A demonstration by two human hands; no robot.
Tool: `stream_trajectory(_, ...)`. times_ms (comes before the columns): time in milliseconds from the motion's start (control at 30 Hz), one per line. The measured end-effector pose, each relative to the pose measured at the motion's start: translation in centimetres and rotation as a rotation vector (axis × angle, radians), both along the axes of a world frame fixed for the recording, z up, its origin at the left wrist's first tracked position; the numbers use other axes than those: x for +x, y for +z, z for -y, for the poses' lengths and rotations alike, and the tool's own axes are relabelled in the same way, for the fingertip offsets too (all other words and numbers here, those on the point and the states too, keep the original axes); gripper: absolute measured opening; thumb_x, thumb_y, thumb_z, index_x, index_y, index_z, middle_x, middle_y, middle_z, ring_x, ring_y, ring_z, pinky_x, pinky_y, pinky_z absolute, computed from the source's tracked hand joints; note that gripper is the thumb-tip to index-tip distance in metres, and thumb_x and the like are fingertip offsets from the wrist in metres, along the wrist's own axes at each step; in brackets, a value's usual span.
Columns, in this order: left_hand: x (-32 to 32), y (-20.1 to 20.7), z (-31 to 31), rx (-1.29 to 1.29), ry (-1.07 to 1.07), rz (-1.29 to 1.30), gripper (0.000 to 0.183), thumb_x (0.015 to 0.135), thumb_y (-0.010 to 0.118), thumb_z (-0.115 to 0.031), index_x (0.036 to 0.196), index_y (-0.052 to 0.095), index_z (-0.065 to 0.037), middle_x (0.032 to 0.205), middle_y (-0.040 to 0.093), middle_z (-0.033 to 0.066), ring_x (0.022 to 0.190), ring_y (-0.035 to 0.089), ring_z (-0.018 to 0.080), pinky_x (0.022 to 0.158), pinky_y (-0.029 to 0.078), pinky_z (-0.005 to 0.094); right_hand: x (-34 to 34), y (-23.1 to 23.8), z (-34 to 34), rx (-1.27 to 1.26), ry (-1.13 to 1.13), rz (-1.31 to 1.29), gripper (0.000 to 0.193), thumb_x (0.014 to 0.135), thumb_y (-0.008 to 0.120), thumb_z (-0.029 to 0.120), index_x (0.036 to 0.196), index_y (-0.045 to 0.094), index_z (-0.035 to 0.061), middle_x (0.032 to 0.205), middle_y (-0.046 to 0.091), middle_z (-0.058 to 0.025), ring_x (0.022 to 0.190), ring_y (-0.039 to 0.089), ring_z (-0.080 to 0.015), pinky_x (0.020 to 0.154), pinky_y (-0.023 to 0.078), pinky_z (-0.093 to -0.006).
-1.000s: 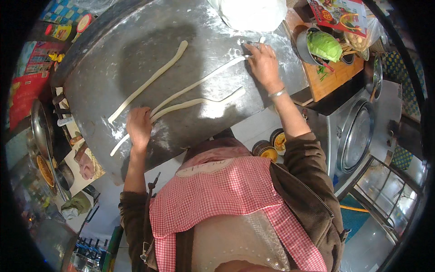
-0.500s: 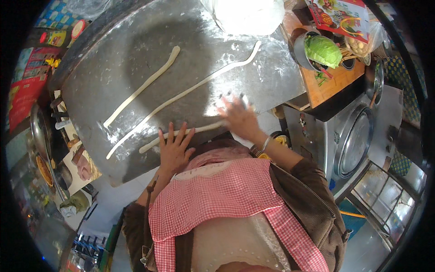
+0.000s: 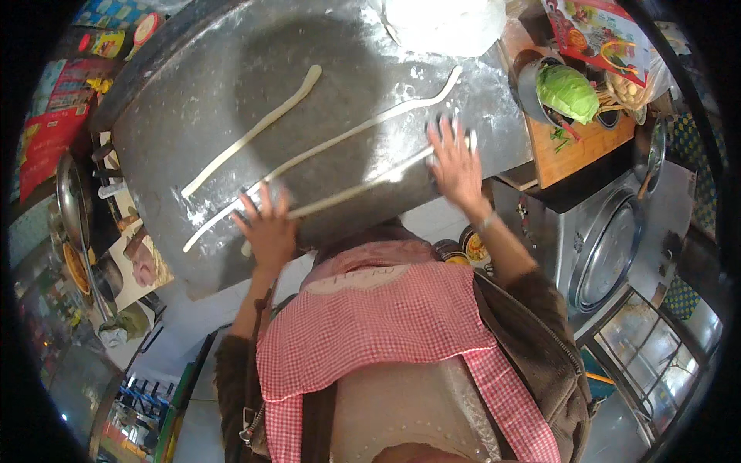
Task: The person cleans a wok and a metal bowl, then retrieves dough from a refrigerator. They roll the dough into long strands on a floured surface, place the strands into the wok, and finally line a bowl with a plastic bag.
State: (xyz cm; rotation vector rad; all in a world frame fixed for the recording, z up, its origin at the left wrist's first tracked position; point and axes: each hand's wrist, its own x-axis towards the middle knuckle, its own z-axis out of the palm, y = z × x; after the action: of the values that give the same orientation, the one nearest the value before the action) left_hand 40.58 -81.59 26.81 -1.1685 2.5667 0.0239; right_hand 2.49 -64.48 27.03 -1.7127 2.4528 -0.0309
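Observation:
Three long ropes of dough lie slantwise on a floury dark metal worktop (image 3: 174, 147). Furthest off is a shorter dough rope (image 3: 255, 133), thicker at its upper end; a long, bent dough rope (image 3: 332, 143) runs through the middle. Over the nearest dough rope (image 3: 363, 186) both my hands are spread flat. My left hand (image 3: 268, 230), fingers apart and slightly blurred, covers part of its left stretch. Near its right end is my right hand (image 3: 457, 166), fingers stretched out, palm down; that rope's tip shows just beyond the fingers.
A white plastic-covered bundle (image 3: 444, 25) sits at the worktop's far edge. To the right, a wooden board (image 3: 571, 154) bears a pot with a green cabbage (image 3: 567, 92). A round metal lid (image 3: 610, 247) lies beyond. Meat (image 3: 143, 261) and a wok (image 3: 71, 193) are at left.
Both hands have moved away from my body, the right also rightward. The nearest dough rope now stretches further to the right. The whole view has shifted slightly.

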Motion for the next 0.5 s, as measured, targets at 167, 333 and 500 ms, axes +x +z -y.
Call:
stream_trajectory(167, 2.6, -1.6, 6.6, -0.213, 0.112, -0.277, 0.081, 0.088, 0.073, -0.042, 0.16, 0.038, -0.031, 0.171, 0.02, 0.0155, 0.152, 0.013, 0.0554, 0.114, 0.013, 0.0779, -2.1, -1.2, 5.0, -0.159, -0.105, 0.036, 0.082, 0.095, 0.069, 0.033, 0.163, 0.027, 0.0136, 0.17, 0.023, -0.0159, 0.155, 0.023, -0.0419, 0.125, 0.022, -0.0535)
stream_trajectory(333, 8.0, -0.1, -0.7, 0.021, 0.113, -0.157, 0.081, 0.09, 0.071, -0.043, 0.162, 0.035, -0.03, 0.171, 0.016, 0.0189, 0.15, 0.013, 0.061, 0.117, 0.015, 0.0746, 0.9, 1.2, -2.8, 0.218, -0.049, 0.045, 0.08, 0.097, 0.066, 0.032, 0.163, 0.026, 0.0107, 0.171, 0.02, -0.0162, 0.156, 0.019, -0.0405, 0.125, 0.021, -0.0547)
stream_trajectory(500, 8.6, -1.7, 4.9, -0.271, 0.288, -0.142, 0.079, 0.093, 0.067, -0.046, 0.162, 0.034, -0.026, 0.171, 0.013, 0.021, 0.152, 0.013, 0.0578, 0.119, 0.015, 0.072, 1.3, -0.2, 5.8, -0.204, -0.058, 0.059, 0.079, 0.098, 0.063, 0.035, 0.163, 0.027, 0.0109, 0.172, 0.019, -0.015, 0.158, 0.015, -0.0366, 0.127, 0.016, -0.0528)
